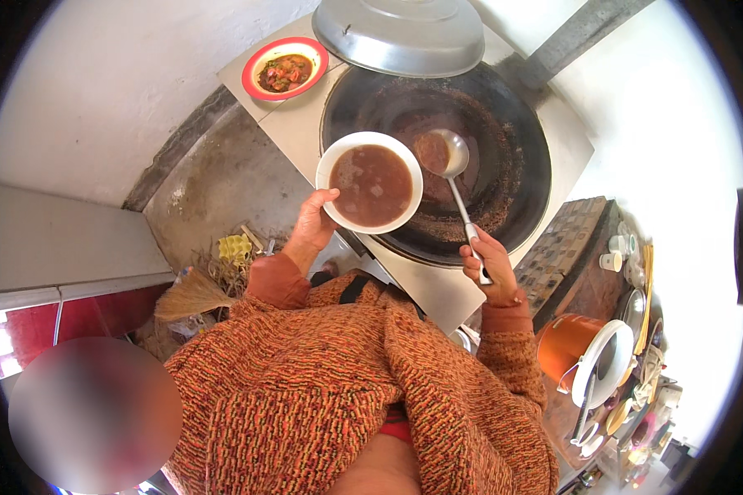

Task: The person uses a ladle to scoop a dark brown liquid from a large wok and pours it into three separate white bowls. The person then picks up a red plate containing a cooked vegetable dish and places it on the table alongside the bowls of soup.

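My left hand (pixel 312 221) grips the near-left rim of a white bowl (pixel 323 186), thumb over the edge. Reddish-brown soup with pale lumps (pixel 371 186) fills much of it. The bowl is held above the left part of a big black wok (pixel 530 169) set into a tiled stove top. In my right hand (pixel 489 262) is the handle of a metal ladle (pixel 456 152). Its head hangs over the wok's middle, right beside the bowl, with brown liquid in it. Some brown liquid lies at the bottom of the wok.
Beyond the wok rests a large metal lid (pixel 400 41). A red-rimmed plate of food (pixel 250 78) stands at the stove's far left corner. On the right are an orange bucket (pixel 560 351) and several dishes. A straw broom (pixel 191 295) and dry stalks lie at the lower left.
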